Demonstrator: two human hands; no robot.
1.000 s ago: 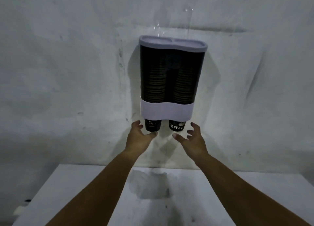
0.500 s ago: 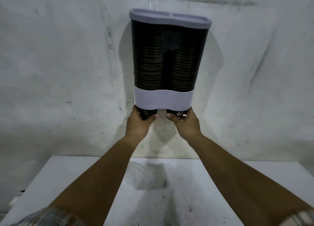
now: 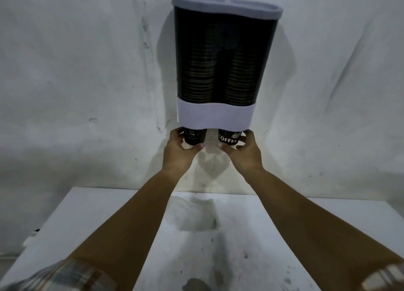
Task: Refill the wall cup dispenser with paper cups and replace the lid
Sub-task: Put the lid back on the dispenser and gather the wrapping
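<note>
A stained white wall [image 3: 76, 83] is filling the background, with a white table [image 3: 105, 214] being seen below it. A dispenser [image 3: 223, 56] is being carried on the wall, well above the table, and its grey lid [image 3: 227, 5] is sitting on top, so the refill is being judged as already done or nearly so. Two dark stacks are being shown through the tinted body, one per tube, and both appear to reach near the lid; the cups in each stack are too many and too blurred to be counted. Two cups are being exposed below the white band: a left cup [image 3: 194, 136] and a right cup [image 3: 229, 137] printed with "COFFEE". Two bare hands are being raised to them. The left hand [image 3: 180, 150] is being curled around the left cup, fingers closed on its sides; the right hand [image 3: 246, 153] is being wrapped likewise around the right cup. The step in hand is being read as a seating check of the bottom cups. It is best being done with light, even pressure on the cup walls, since paper crushes easily, and with both cups being kept straight in line with their tubes so that neither stack is being jammed or dragged out.
</note>
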